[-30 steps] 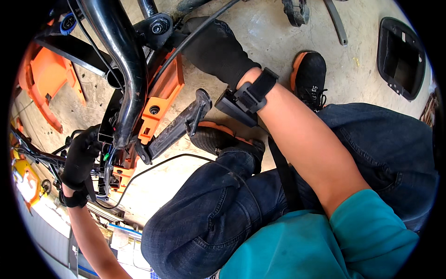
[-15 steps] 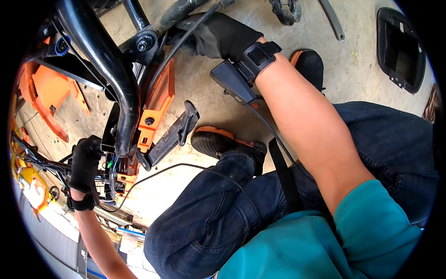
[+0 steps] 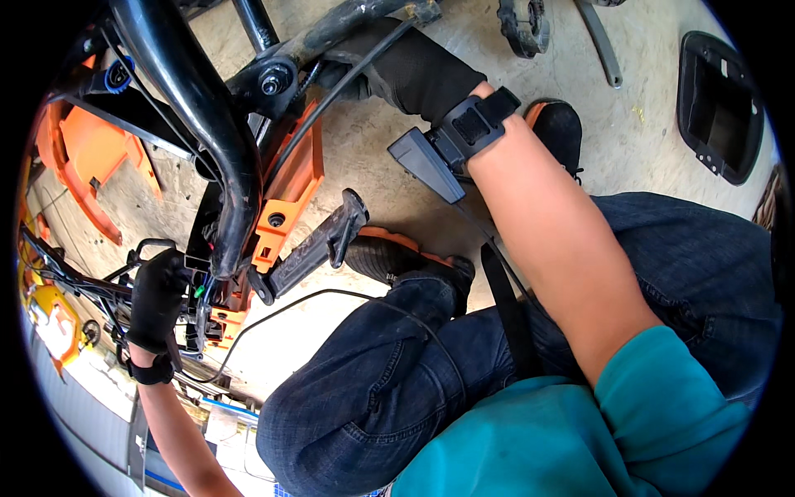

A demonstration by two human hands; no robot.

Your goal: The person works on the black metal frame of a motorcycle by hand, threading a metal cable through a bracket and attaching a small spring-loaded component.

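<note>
A motorbike-like frame of black tubes (image 3: pixel 203 108) fills the upper left, with an orange plastic panel (image 3: pixel 291 195) fixed along it. My left hand (image 3: pixel 157 302), in a black glove, is closed beside the frame's lower end, next to a black bracket and thin wires (image 3: pixel 199 291); what its fingers grip is hidden. Beyond the frame, my right hand (image 3: pixel 414 70), gloved too, reaches behind a grey-black tube (image 3: pixel 344 33) and a thin black cable (image 3: pixel 348 79). Its fingers look curled near a bolted pivot (image 3: pixel 276 80), mostly covered by the tube.
A black footrest-like arm (image 3: pixel 319 244) sticks out from the frame towards my shoe (image 3: pixel 385 257). Orange body panels (image 3: pixel 91 157) lie on the concrete floor at the left. A black tray-like cover (image 3: pixel 720 108) and a flat metal bar (image 3: pixel 600 45) lie at the upper right.
The view has shifted slightly, so the frame and floor objects sit a little lower and further right. Both hands stay at the same parts of the frame.
</note>
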